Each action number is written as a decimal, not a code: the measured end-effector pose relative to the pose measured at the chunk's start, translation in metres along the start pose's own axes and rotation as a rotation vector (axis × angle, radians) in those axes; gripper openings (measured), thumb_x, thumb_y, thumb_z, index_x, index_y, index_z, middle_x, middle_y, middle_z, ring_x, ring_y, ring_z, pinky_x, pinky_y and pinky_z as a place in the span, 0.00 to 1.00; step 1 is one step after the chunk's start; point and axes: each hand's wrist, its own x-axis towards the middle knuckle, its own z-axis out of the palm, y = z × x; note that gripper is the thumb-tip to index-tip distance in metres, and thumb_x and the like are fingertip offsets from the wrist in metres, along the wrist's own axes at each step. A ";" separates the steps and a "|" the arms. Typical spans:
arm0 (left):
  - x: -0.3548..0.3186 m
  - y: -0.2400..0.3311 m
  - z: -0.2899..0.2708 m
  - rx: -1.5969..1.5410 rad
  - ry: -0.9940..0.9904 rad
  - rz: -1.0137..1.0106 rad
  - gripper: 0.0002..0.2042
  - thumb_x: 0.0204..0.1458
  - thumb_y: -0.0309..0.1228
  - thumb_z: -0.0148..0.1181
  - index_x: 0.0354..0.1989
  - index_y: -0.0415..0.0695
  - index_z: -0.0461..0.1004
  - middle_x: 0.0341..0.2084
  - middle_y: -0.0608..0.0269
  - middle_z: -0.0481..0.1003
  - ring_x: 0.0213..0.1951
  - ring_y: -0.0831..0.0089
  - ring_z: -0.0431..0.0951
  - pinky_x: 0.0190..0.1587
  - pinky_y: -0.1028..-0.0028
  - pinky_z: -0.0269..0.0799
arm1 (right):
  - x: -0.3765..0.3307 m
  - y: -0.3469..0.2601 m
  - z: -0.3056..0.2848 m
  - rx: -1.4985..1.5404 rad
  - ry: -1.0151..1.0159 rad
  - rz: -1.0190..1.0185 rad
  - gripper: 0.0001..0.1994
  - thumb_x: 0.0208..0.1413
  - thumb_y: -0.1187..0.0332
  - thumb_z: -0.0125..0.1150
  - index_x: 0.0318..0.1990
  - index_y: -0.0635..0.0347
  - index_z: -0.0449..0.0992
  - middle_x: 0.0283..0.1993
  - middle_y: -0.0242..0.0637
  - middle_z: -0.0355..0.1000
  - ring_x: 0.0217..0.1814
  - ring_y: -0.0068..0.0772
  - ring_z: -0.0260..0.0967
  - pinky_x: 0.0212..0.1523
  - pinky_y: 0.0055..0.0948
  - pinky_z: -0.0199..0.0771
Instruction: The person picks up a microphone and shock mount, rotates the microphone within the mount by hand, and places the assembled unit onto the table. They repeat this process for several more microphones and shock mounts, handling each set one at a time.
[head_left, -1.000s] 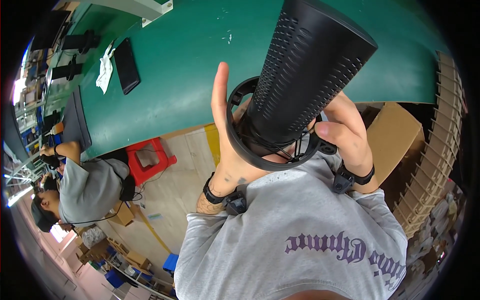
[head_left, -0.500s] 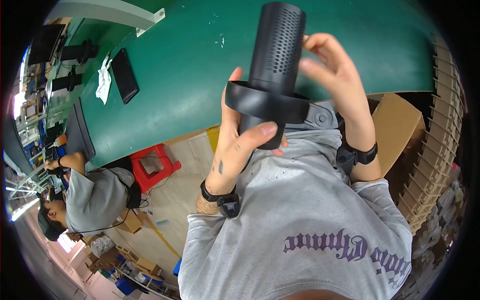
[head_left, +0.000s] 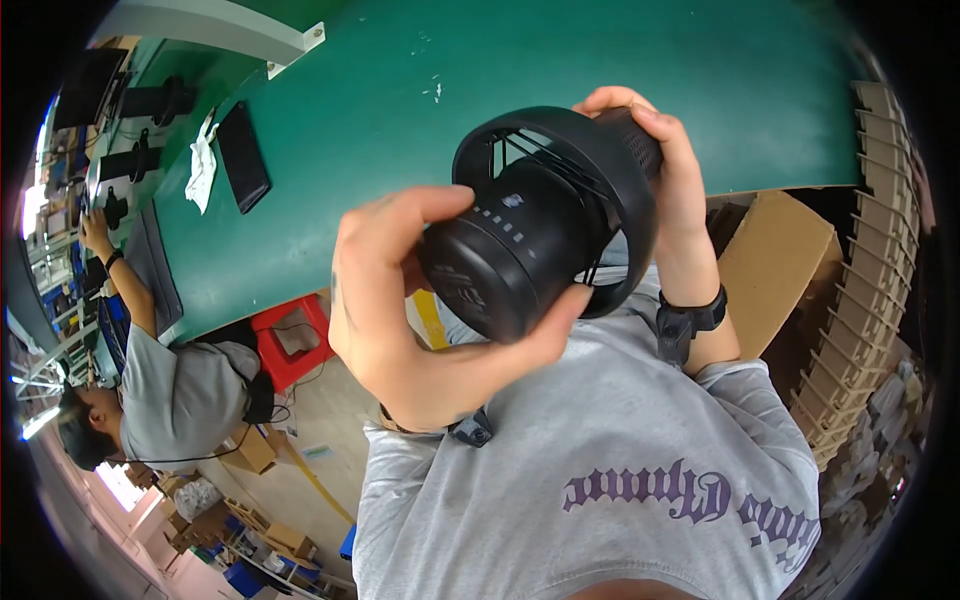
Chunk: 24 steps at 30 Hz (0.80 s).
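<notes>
Two hands hold one black cylindrical device at the centre of the frame, lifted off the green worktop. The left hand wraps its closed base end, thumb over the top and fingers curled under; the right hand grips the perforated far end behind the wide vented ring. Most of the worktop across the upper frame lies bare up to its curved near edge. A dark flat phone and a white crumpled cloth lie at upper left, well apart from the device. A red stool stands below the worktop edge, a cardboard box at right. Another person sits at lower left. The device's far end is hidden behind the ring and fingers.
</notes>
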 end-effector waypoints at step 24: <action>-0.012 -0.004 0.005 0.240 -0.054 0.789 0.12 0.46 0.33 0.57 0.38 0.68 0.76 0.41 0.73 0.77 0.29 0.71 0.62 0.21 0.79 0.55 | -0.004 0.000 -0.001 0.307 -0.064 -0.113 0.17 0.54 0.63 0.46 0.44 0.67 0.70 0.41 0.45 0.70 0.44 0.39 0.70 0.45 0.34 0.74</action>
